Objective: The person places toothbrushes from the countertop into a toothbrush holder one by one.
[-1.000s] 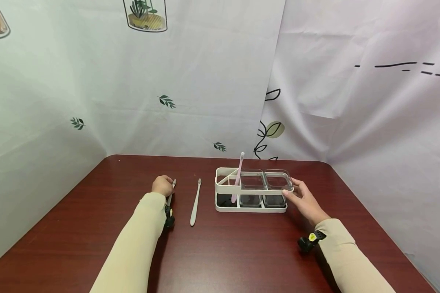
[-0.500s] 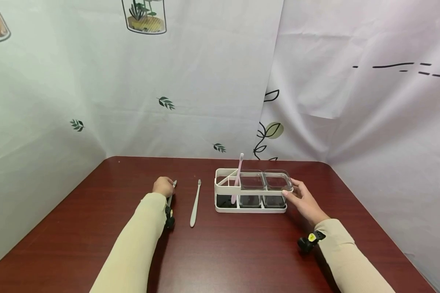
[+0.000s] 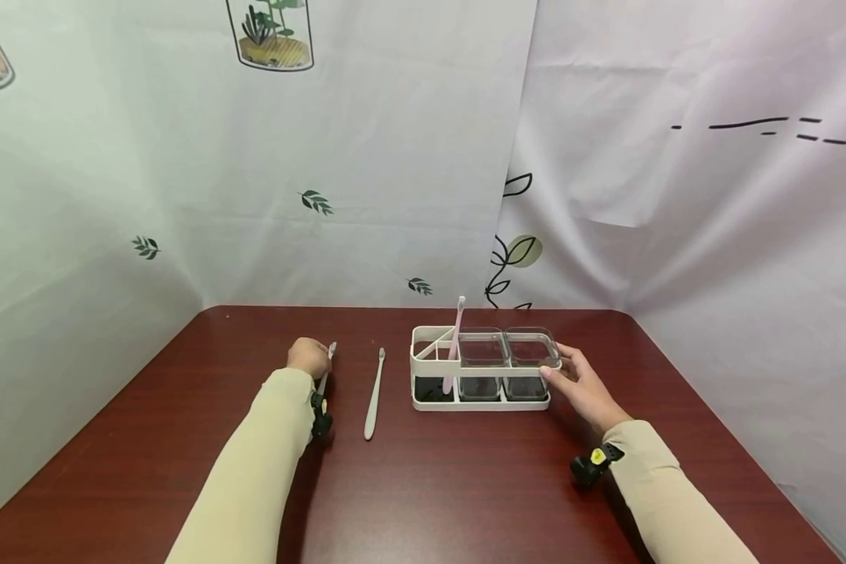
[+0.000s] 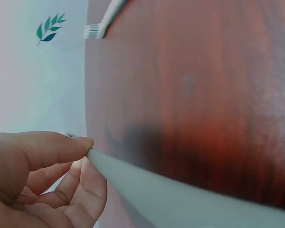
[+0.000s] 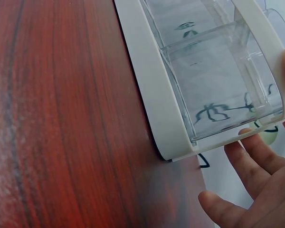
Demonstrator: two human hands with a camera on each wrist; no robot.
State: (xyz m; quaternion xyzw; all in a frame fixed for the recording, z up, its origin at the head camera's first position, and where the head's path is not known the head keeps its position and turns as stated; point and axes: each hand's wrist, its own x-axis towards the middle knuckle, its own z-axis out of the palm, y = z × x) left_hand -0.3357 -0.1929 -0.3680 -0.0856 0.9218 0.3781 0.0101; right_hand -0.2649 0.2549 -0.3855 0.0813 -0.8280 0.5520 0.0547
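Note:
My left hand (image 3: pixel 309 357) pinches a pale toothbrush (image 4: pixel 152 183) between thumb and fingers near its bristle end. In the left wrist view its handle runs toward the lower right. To the right of that hand, a second pale toothbrush (image 3: pixel 374 401) lies on the table, bristles toward the back. A white two-tier toothbrush holder (image 3: pixel 481 405) stands further right, with a pink toothbrush (image 3: pixel 455 338) leaning upright in one of its left compartments. My right hand (image 3: pixel 583 389) grips the holder's right end, thumb on the front of the upper rim and fingers around the side.
Two clear cups (image 3: pixel 531 348) sit in the holder's middle and right slots. The dark red wooden table (image 3: pixel 430 486) meets a white printed cloth (image 3: pixel 366 141) at its back edge. Black wrist cameras are strapped to both wrists.
The head view has shifted slightly. My left hand, still pinching its toothbrush, has moved a little to the left. The right hand and the holder stay in place.

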